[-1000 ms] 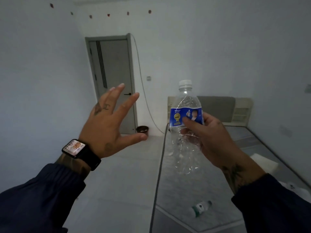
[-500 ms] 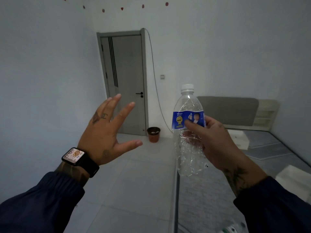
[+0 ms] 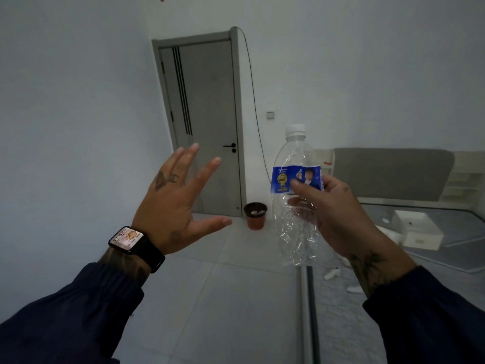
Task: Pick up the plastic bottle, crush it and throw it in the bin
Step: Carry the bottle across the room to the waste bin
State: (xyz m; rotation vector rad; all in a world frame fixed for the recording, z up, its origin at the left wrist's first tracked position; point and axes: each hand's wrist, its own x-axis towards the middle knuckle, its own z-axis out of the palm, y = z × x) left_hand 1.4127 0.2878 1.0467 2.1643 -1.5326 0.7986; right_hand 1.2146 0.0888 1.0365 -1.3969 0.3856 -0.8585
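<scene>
Dark navy sleeves point(image 3: 78, 308) with gathered cuffs on both arms, a black-strapped smartwatch point(image 3: 127, 238) on the left wrist, inked tattoos across both hands and wrists.

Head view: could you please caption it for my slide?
Right hand holds a crumpled, capped plastic bottle upright; left hand open beside it.

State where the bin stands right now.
The bin stands on the floor by the far wall, just right of the door, seen between the left hand and bottle.

one bottle point(image 3: 296, 206), one bin point(image 3: 255, 216), two hands
</scene>
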